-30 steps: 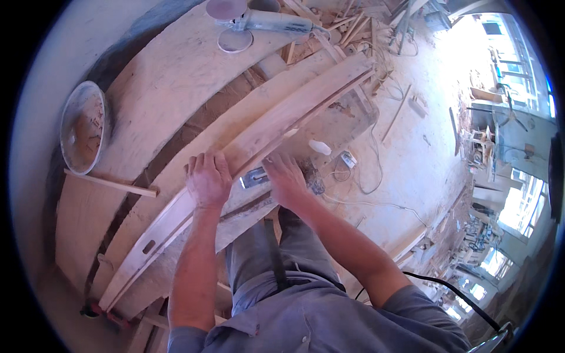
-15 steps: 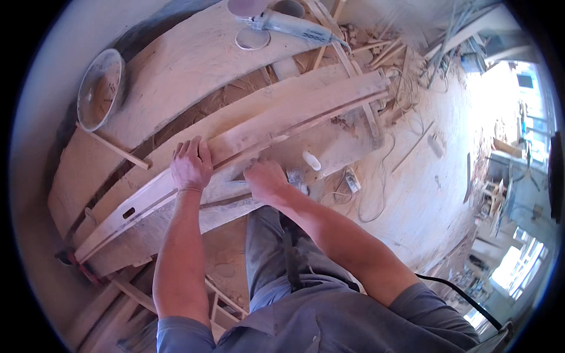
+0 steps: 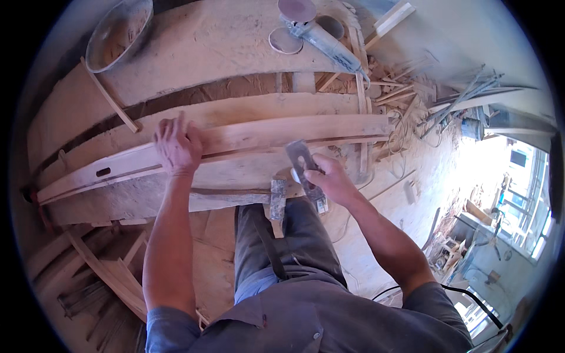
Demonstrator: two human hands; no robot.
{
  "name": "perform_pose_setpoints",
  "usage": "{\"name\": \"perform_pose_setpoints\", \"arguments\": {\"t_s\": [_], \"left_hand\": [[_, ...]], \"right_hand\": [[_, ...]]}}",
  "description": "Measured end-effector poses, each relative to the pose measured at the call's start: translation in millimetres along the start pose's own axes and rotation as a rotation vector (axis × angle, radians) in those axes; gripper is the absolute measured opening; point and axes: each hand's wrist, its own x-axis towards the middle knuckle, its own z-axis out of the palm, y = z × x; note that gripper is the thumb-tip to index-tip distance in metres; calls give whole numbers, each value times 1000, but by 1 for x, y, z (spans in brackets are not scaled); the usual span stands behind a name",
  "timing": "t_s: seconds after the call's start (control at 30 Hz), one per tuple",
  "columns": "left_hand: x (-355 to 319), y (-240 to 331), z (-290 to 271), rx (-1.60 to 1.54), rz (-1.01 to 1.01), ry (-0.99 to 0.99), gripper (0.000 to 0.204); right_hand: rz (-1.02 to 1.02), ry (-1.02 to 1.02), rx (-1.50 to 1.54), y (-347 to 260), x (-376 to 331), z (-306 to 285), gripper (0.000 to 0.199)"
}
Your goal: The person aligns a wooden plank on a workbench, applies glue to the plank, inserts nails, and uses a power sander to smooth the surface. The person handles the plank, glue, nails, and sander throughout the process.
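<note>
A long pale wooden board point(image 3: 253, 134) with a groove along its near edge and a small slot near its left end lies across the bench point(image 3: 235, 179). My left hand point(image 3: 178, 147) is over the board left of its middle, fingers apart and slightly blurred; whether they press on it is hard to tell. In my right hand point(image 3: 331, 179) is a flat grey metal plane iron point(image 3: 301, 159) with a slot, held up tilted beyond the bench's near edge. A dusty grey block point(image 3: 278, 197) sits at that edge, left of the right hand.
An angle grinder-like sander point(image 3: 326, 44) with round discs point(image 3: 286, 41) lies on the far panel. A dusty basin point(image 3: 120, 35) and a thin wooden stick point(image 3: 112, 97) are at far left. Wood scraps point(image 3: 406, 88) and cables lie at right.
My right hand has risen off the board's near side and moved right, now showing the plane iron. The left hand's fingers have lifted and spread. The view has turned, so the board looks more level.
</note>
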Motion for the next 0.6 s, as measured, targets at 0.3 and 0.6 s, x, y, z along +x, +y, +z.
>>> {"name": "perform_pose_setpoints", "arguments": {"t_s": [0.3, 0.6], "left_hand": [[-6, 5, 9, 132, -347, 21, 40], [-10, 1, 13, 125, -400, 83, 35]], "right_hand": [[290, -389, 338, -13, 14, -62, 43], [7, -536, -82, -47, 18, -98, 80]]}}
